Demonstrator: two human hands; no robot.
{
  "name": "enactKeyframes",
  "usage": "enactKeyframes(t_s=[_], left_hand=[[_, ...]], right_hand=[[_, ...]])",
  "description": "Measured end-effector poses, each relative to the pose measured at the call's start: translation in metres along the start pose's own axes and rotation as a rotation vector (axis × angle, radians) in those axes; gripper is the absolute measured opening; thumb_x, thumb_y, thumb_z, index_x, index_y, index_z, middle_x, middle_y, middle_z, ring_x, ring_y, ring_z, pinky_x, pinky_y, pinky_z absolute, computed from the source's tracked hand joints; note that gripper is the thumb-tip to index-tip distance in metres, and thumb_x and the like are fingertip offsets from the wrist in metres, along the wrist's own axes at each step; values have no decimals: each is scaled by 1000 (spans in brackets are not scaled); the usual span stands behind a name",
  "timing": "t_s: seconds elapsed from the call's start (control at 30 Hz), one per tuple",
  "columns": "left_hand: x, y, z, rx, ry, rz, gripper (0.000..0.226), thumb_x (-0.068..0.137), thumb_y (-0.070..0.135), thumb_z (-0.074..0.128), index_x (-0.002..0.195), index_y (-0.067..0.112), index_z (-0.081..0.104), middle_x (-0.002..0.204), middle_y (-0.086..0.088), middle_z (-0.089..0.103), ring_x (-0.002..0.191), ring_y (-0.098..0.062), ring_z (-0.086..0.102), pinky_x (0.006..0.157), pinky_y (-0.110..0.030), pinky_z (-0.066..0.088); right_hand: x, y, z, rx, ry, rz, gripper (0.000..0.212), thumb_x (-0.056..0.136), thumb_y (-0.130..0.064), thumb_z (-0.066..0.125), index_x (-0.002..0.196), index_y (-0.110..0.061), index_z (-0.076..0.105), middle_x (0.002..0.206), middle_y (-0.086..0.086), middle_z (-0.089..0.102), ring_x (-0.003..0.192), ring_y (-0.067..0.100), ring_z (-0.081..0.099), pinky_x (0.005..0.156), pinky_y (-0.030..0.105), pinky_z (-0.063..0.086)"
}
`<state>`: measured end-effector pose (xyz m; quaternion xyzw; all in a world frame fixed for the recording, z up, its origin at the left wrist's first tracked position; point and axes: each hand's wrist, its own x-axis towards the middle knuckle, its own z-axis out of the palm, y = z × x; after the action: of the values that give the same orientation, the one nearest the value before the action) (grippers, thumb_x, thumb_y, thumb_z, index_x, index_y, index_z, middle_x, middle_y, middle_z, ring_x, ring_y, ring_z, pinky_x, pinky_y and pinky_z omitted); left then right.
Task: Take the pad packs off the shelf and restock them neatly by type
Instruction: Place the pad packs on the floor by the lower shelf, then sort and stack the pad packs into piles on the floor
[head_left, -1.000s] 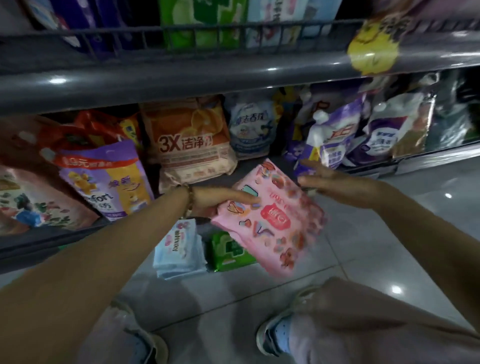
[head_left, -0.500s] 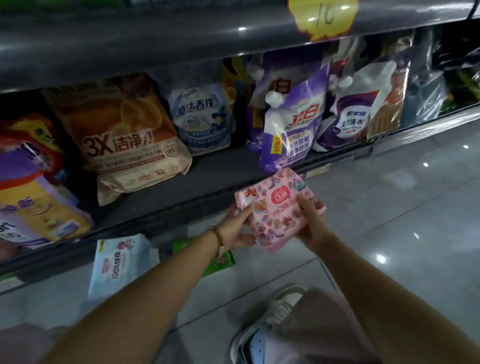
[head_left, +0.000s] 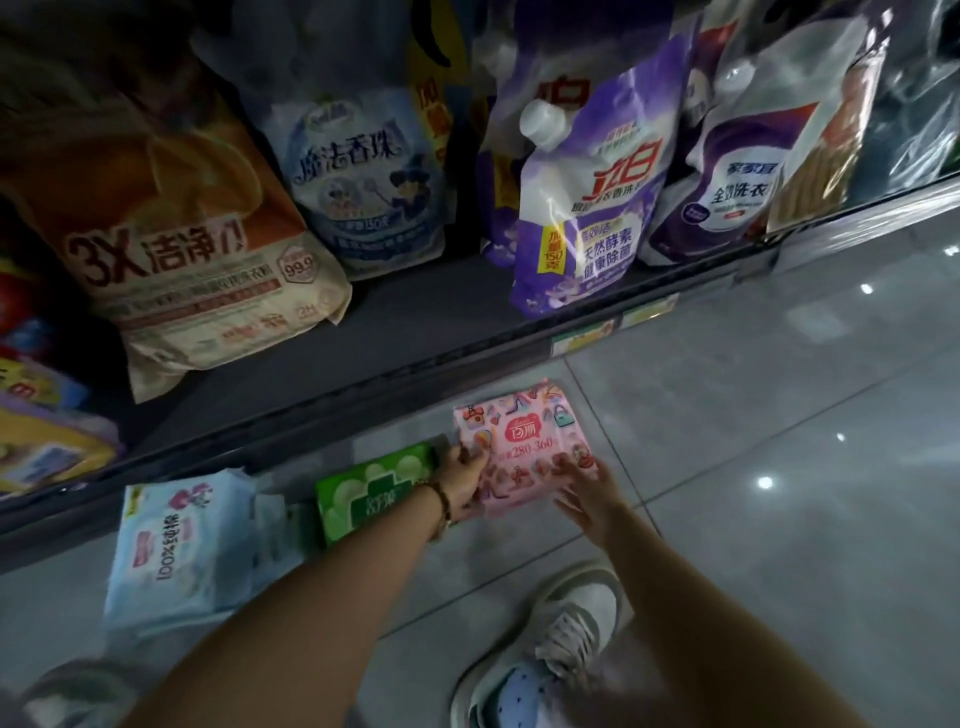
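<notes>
Head view: I see pink pack (head_left: 524, 441) beside green pack (head_left: 374, 488).
Left hand (head_left: 462, 480): grips its edge.
Right hand (head_left: 582, 488): fingers straight, flat on it.

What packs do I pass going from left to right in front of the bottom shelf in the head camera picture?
light blue pack → green pack → pink pack

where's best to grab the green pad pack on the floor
Probably pinch the green plastic pad pack across its near and far edges, from above: it lies flat on the grey tiled floor, ends hemmed by the pale blue packs and the left hand.
</notes>
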<state>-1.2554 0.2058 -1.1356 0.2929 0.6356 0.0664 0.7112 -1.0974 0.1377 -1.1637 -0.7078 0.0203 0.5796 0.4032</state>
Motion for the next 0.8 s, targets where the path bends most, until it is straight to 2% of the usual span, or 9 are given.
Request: enactKeyframes(t_s=[0.13,0.2,0.3,0.37,0.43,0.57,0.67,0.73,0.8], left_hand=[[-1,-10,-2,192,13,27,60,86,53,55,133,16,47,130,-13,58,114,-31,58,101,-45,46],[-30,2,-6,260,72,152,50,95,36,51,137,9,42,133,-16,54,120,-31,53,103,-36,43],[-66,20,-35,406,160,383,35,96,17,52,129,6,49,130,-13,56,117,-26,54,98,-29,42],[-96,33,-66,475,216,527,32,95,16,52,126,10,53,127,-8,58,114,-23,57,98,-32,45],[-126,41,-102,545,305,636,29,95,19,52,124,14,56,122,-3,60,112,-18,57,96,-27,45],[-168,26,-185,729,489,776,26,94,23,54,119,19,61,120,-4,60,115,-23,52,98,-36,43],[-177,-9,-244,638,606,696,26,94,21,56,119,17,61,121,-5,57,114,-25,52,99,-41,43],[-179,-30,-270,486,657,493,36,94,28,55,129,16,53,130,-7,52,113,-27,53,97,-42,45],[-180,-47,-279,366,579,201,46,97,35,47,139,17,42,140,-10,44,107,-28,54,80,-41,52]], right_hand=[[-13,-18,12,-209,261,-160,62,92,-20,62,146,-13,31,137,15,48,114,30,58,87,33,48],[-26,-29,23,-382,284,-288,63,90,-30,63,145,-22,33,143,9,41,115,31,58,93,44,52],[-50,-42,49,-504,118,-434,50,88,-30,64,134,-24,46,131,8,52,108,28,60,91,45,52],[-82,-53,78,-495,44,-509,38,91,-22,62,128,-22,50,112,7,59,87,19,60,75,28,54],[-110,-52,111,-459,-47,-509,30,94,-14,59,123,-13,53,96,9,60,69,10,54,55,13,43],[-151,-20,185,-506,-336,-407,43,95,-19,58,134,-5,50,133,15,56,116,25,58,74,19,44],[-173,9,232,-579,-517,-291,55,96,-29,55,145,-12,37,148,10,41,130,25,46,92,28,40],[-179,25,255,-587,-559,-262,65,96,-34,56,150,-17,25,152,10,33,136,24,40,100,30,37],[-177,36,269,-597,-542,-266,69,94,-38,58,151,-21,22,154,9,30,138,24,37,104,32,35]])
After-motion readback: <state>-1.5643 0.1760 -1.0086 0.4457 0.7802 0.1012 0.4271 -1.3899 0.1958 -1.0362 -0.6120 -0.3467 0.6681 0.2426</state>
